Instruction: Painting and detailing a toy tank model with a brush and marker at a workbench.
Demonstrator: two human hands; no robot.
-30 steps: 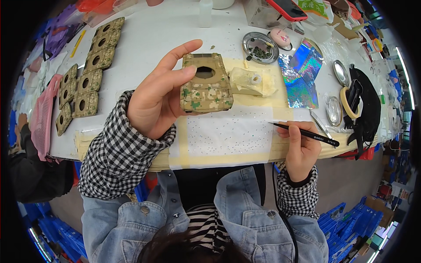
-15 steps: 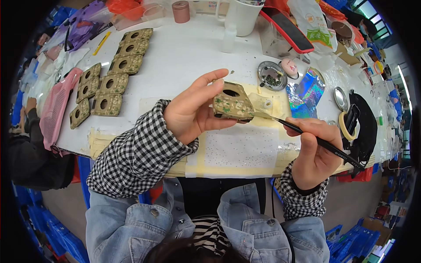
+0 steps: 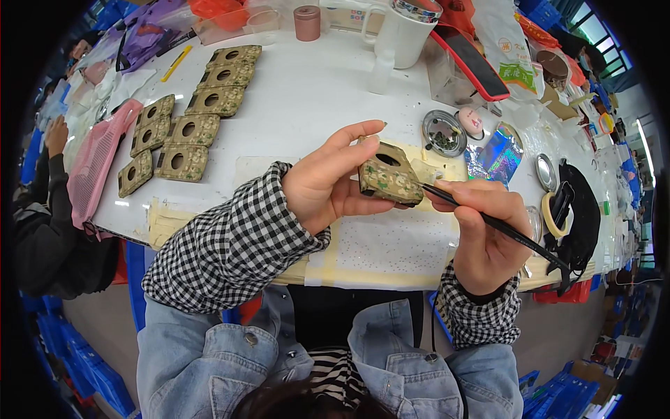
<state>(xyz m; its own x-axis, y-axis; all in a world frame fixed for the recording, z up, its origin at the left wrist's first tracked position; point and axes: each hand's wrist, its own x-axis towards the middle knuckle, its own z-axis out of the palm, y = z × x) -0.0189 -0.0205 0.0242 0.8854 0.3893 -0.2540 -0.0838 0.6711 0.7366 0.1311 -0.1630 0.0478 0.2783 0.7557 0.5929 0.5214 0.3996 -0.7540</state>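
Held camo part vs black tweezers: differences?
Color: camo part is mottled green-tan; black tweezers are mostly dark.
Shape: camo part is blocky with a hole; black tweezers are slim and pointed.
Position: camo part is left, black tweezers right.
Shared: both held over the white table.

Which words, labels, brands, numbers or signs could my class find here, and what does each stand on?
White plastic bag: red and green print, not copied here.
Pale box left of the white mug: coloured lettering, not copied.
Pink oval object: red mark, too small to read.
Black tweezers: any marking too blurred to read.
Camouflage shell: none visible.
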